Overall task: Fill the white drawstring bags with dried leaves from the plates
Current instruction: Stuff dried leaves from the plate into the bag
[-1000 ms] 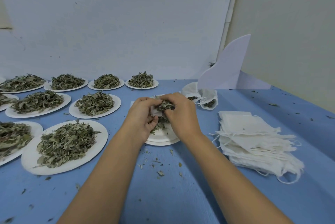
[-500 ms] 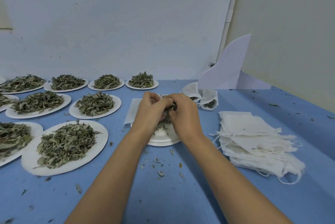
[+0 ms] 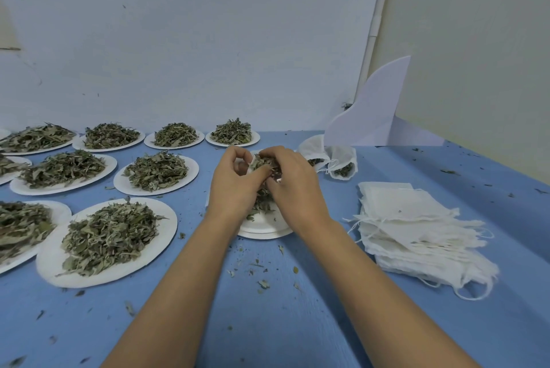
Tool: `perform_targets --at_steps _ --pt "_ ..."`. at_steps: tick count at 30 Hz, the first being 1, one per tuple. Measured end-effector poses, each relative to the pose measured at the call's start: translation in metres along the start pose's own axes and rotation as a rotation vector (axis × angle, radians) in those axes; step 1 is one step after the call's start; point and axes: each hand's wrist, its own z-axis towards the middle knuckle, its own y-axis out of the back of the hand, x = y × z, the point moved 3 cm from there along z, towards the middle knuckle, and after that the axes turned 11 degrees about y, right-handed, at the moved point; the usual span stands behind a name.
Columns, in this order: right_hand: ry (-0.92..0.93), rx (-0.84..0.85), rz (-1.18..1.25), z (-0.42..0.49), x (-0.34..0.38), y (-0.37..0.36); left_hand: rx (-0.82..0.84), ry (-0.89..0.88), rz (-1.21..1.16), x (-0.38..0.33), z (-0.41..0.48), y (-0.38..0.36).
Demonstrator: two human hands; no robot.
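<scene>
Leaf crumbs (image 3: 263, 283) on table (image 3: 268, 326) up front. Over near-empty plate (image 3: 265, 232): pinching bag (image 3: 252, 166) mouth with left hand (image 3: 235, 186), clutching leaves (image 3: 263, 159) at opening with right hand (image 3: 294, 189). Empty bag stack (image 3: 416, 227) to right, heaped plates (image 3: 50, 266) left, two filled bags (image 3: 342, 156) behind.

Both bare forearms reached forward and converged, hands touching. The left hand (image 3: 235, 189) curled its fingers and pinched the bag (image 3: 252, 166). The right hand (image 3: 294, 189), knuckles up, gripped leaves (image 3: 263, 159) at its mouth.
</scene>
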Motion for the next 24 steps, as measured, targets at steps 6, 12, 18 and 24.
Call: perform_targets --at_steps 6,12,18,24 --pt "-0.163 -0.055 0.433 0.001 0.002 -0.002 -0.086 -0.011 0.049 0.0 0.003 0.008" --pt "-0.354 -0.131 0.739 0.002 -0.004 0.0 -0.136 -0.088 0.084 -0.001 0.006 0.013" --pt "-0.379 -0.2 0.7 0.003 -0.009 -0.002 -0.146 -0.198 0.178 -0.005 0.003 0.009" --pt "-0.49 -0.28 0.741 0.002 -0.017 -0.004 -0.074 -0.196 0.14 -0.007 -0.001 0.004"
